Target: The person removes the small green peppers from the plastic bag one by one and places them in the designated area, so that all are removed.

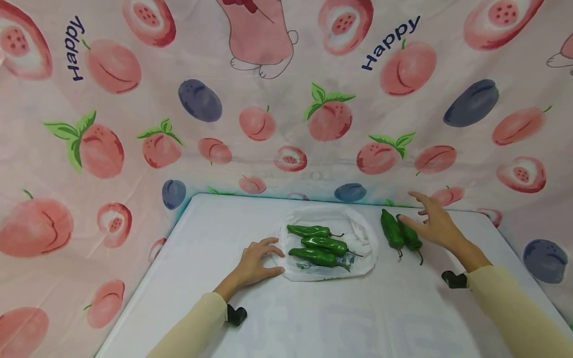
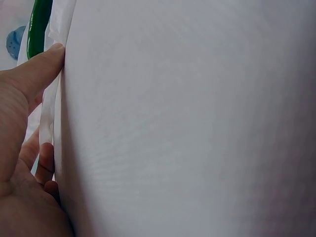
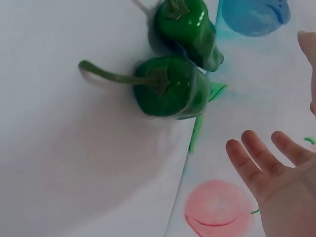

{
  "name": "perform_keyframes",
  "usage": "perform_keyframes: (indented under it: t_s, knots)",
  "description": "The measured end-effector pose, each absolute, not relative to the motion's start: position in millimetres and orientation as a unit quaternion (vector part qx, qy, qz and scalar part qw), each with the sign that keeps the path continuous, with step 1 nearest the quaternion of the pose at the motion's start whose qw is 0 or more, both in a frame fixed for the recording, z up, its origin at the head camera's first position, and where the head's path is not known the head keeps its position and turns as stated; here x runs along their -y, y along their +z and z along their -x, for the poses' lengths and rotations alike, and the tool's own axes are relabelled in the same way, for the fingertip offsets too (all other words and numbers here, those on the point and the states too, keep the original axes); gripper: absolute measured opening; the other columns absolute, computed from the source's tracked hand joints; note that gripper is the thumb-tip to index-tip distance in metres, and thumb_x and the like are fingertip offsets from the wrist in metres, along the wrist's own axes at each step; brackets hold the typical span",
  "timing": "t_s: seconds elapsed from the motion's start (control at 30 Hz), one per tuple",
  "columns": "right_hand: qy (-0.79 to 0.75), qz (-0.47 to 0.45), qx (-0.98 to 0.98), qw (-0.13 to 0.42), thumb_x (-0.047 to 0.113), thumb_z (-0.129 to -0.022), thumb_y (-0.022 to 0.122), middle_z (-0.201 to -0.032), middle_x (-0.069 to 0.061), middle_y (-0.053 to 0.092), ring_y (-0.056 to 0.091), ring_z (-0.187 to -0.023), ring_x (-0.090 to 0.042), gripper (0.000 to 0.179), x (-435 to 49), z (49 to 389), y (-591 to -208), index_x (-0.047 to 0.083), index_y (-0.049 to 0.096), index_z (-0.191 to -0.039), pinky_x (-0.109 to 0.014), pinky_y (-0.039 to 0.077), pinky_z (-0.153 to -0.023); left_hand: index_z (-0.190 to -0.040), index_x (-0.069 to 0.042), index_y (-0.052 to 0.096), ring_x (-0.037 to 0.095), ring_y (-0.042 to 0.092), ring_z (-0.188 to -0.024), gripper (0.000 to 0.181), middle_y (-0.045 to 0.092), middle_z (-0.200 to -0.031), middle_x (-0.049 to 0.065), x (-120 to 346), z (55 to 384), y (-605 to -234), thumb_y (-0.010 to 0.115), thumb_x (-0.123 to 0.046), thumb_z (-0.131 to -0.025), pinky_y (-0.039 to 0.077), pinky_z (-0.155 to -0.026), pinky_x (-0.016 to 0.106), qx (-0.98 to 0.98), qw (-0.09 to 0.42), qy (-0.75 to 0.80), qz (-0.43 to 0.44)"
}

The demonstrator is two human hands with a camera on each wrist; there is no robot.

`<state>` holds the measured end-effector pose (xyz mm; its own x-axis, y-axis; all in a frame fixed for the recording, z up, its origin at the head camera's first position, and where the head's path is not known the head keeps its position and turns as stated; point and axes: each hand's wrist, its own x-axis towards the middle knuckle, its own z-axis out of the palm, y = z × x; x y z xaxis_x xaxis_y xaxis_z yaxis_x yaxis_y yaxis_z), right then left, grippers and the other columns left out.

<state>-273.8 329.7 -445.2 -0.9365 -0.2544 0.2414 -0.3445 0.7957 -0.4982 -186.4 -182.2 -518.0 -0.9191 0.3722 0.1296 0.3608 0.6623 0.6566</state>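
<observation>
Three green peppers (image 1: 319, 243) lie side by side in a white plastic bag (image 1: 291, 274), its rim spread around them. At the bag's left edge is my left hand (image 1: 257, 259), thumb and fingers spread apart and touching the rim. The left wrist view shows the left thumb (image 2: 42, 69) beside the rim, with part of a green pepper (image 2: 38, 29) beyond it. Two more green peppers (image 1: 392, 229) lie together right of the bag, stems towards me. Over their right side hovers my right hand (image 1: 436, 223), fingers extended and holding nothing; the right wrist view shows it apart from the peppers (image 3: 170, 88).
Everything rests on a white-covered table (image 1: 215, 219). A fruit-patterned pink cloth (image 1: 277, 134) hangs behind the table and along its sides. Each wrist wears a small black device (image 1: 236, 315).
</observation>
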Motion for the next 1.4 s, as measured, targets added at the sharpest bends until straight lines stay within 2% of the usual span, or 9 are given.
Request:
perform_keyframes:
  t_s: [0.2, 0.43, 0.73, 1.03, 1.23, 1.4]
  knots:
    - [0.292, -0.163, 0.935, 0.117, 0.036, -0.094, 0.075, -0.144, -0.035, 0.045, 0.061, -0.108, -0.053, 0.079, -324.9, 270.9, -441.9, 0.008, 0.036, -0.157, -0.067, 0.052, -0.082, -0.111, -0.027, 0.074, 0.033, 0.047, -0.125, 0.027, 0.049, -0.155, 0.005, 183.0, 186.7, -517.8, 0.084, -0.035, -0.087, 0.029, -0.102, 0.059, -0.913, 0.006, 0.354, -0.204]
    - [0.293, -0.161, 0.933, 0.131, 0.035, -0.095, 0.074, -0.141, -0.034, 0.05, 0.063, -0.107, -0.051, 0.074, -320.1, 270.0, -441.0, 0.008, 0.04, -0.155, -0.066, 0.053, -0.081, -0.11, -0.028, 0.073, 0.033, 0.048, -0.125, 0.027, 0.049, -0.154, 0.004, 184.1, 188.6, -519.9, 0.083, -0.036, -0.087, 0.03, -0.102, 0.059, -0.914, 0.003, 0.349, -0.206]
    - [0.289, -0.17, 0.933, 0.129, 0.031, -0.095, 0.075, -0.139, -0.031, 0.052, 0.063, -0.106, -0.048, 0.07, -312.7, 274.2, -437.4, 0.007, 0.043, -0.153, -0.064, 0.054, -0.08, -0.11, -0.028, 0.074, 0.034, 0.048, -0.125, 0.026, 0.051, -0.153, 0.003, 183.0, 188.5, -518.8, 0.084, -0.037, -0.086, 0.03, -0.102, 0.06, -0.913, -0.002, 0.351, -0.209]
    - [0.294, -0.18, 0.932, 0.116, 0.031, -0.093, 0.077, -0.139, -0.028, 0.053, 0.063, -0.108, -0.046, 0.07, -302.1, 277.4, -433.1, 0.01, 0.044, -0.152, -0.063, 0.054, -0.082, -0.11, -0.029, 0.074, 0.031, 0.048, -0.123, 0.026, 0.049, -0.154, 0.003, 182.4, 188.5, -518.2, 0.084, -0.035, -0.086, 0.03, -0.101, 0.06, -0.912, -0.001, 0.351, -0.21]
    - [0.287, -0.193, 0.933, 0.1, 0.036, -0.093, 0.077, -0.138, -0.026, 0.055, 0.063, -0.109, -0.044, 0.07, -293.7, 280.6, -428.6, 0.01, 0.046, -0.151, -0.061, 0.054, -0.085, -0.11, -0.028, 0.074, 0.032, 0.048, -0.123, 0.026, 0.049, -0.154, 0.003, 182.5, 188.3, -519.0, 0.083, -0.036, -0.087, 0.03, -0.1, 0.059, -0.912, 0.0, 0.351, -0.211]
    - [0.276, -0.211, 0.933, 0.094, 0.032, -0.093, 0.078, -0.136, -0.024, 0.056, 0.064, -0.108, -0.042, 0.07, -284.8, 281.2, -423.2, 0.01, 0.046, -0.151, -0.06, 0.055, -0.083, -0.11, -0.028, 0.074, 0.033, 0.048, -0.124, 0.026, 0.049, -0.154, 0.004, 183.5, 187.7, -519.3, 0.083, -0.035, -0.087, 0.03, -0.101, 0.061, -0.912, -0.001, 0.353, -0.211]
